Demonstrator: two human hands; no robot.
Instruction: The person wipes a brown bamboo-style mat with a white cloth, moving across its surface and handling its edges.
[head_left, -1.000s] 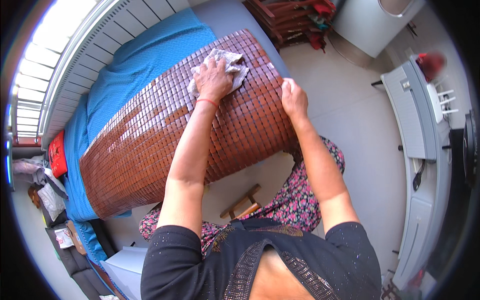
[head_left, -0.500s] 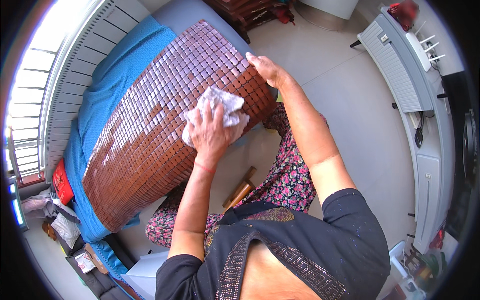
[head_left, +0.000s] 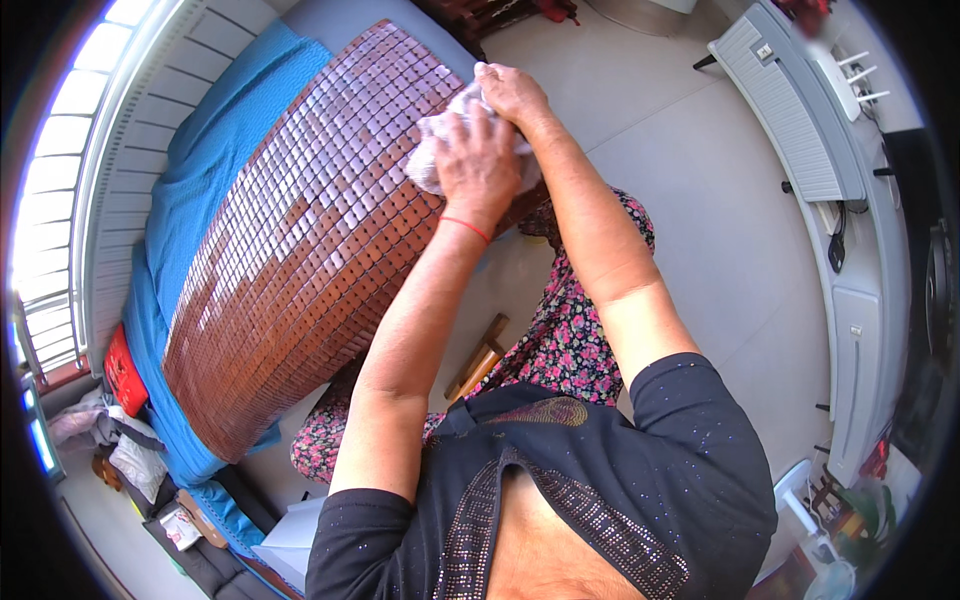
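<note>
A brown mat of small linked tiles [head_left: 300, 230] drapes over the bed, its near side curving down toward my legs. My left hand [head_left: 478, 165], with a red string round the wrist, presses a crumpled whitish cloth [head_left: 425, 165] onto the mat near its right edge. The fingers are bent over the cloth. At that same edge, my right hand [head_left: 515, 95] is closed, thumb on top, and the cloth lies right against it. The underside of its grip is hidden.
Blue bedding [head_left: 215, 150] lies beneath and beyond the mat, beside a pale slatted headboard or rail [head_left: 185, 85]. A wooden stool part [head_left: 478, 368] shows between my legs. Along the right stands a grey cabinet [head_left: 790, 120] with a white router [head_left: 838, 85].
My left hand has slid the cloth up and to the right across the mat, close to my right hand. My right hand has shifted slightly up and left.
</note>
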